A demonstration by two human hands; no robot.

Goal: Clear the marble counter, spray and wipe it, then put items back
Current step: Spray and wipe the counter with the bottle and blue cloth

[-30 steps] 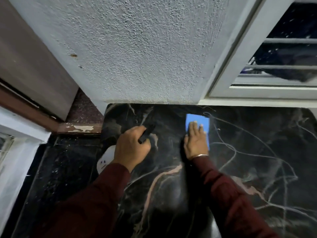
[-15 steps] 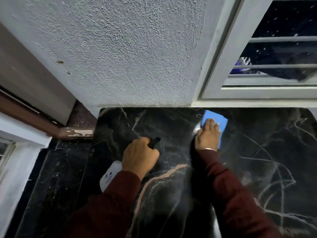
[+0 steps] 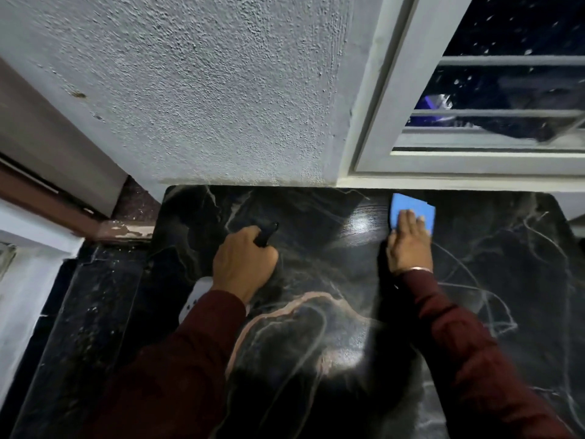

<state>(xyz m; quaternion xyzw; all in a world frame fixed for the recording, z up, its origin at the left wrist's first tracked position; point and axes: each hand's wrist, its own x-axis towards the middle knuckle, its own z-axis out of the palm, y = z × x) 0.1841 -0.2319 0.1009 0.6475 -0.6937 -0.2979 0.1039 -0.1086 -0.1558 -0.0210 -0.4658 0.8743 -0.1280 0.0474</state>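
The black marble counter (image 3: pixel 316 327) with pale veins fills the lower half of the view. My right hand (image 3: pixel 408 245) lies flat on a folded blue cloth (image 3: pixel 411 207) and presses it against the marble near the back edge, just under the window frame. My left hand (image 3: pixel 243 264) is closed around a spray bottle: its black nozzle (image 3: pixel 267 234) sticks out past my fingers and its white body (image 3: pixel 193 299) shows under my wrist. A wet sheen lies on the marble between my hands.
A rough white wall (image 3: pixel 205 90) rises behind the counter's left part. A white window frame (image 3: pixel 443 166) with bars stands at the back right. At the left, a lower dark ledge (image 3: pixel 79 312) adjoins the counter below a brown frame.
My right hand has slid the blue cloth to the right along the counter's back edge. My left hand keeps its hold on the spray bottle and has barely shifted.
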